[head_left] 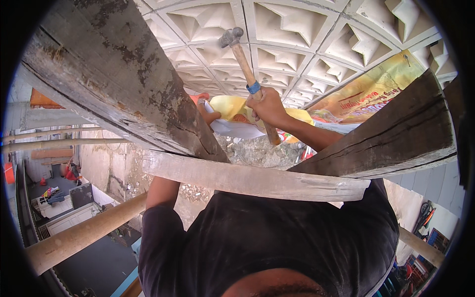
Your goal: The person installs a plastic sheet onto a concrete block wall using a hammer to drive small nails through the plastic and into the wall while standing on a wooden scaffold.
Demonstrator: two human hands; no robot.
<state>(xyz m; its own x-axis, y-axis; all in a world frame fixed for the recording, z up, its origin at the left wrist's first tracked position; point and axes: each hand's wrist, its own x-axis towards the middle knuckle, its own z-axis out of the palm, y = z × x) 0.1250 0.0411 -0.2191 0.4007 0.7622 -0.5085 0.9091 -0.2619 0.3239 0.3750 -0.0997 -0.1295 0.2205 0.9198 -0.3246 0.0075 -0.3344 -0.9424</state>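
Note:
My right hand [268,106] is closed round the wooden handle of a hammer [243,63]. Its dark metal head points up toward the patterned wall, and a blue band wraps the handle just above my fist. Left of it, my left hand [209,115] grips the edge of a yellow and white banner sheet [230,106]; the wooden beam partly hides this hand. The sheet hangs in folds behind both hands, against the foot of the wall. Whether a nail sits in my left fingers cannot be made out.
Thick weathered beams rise at left [123,84] and right [386,131], joined by a pale plank [257,179] across my chest. White relief blocks [292,24] form the wall. Another printed banner [363,94] hangs at right. Bamboo poles [84,235] cross above a lower yard at left.

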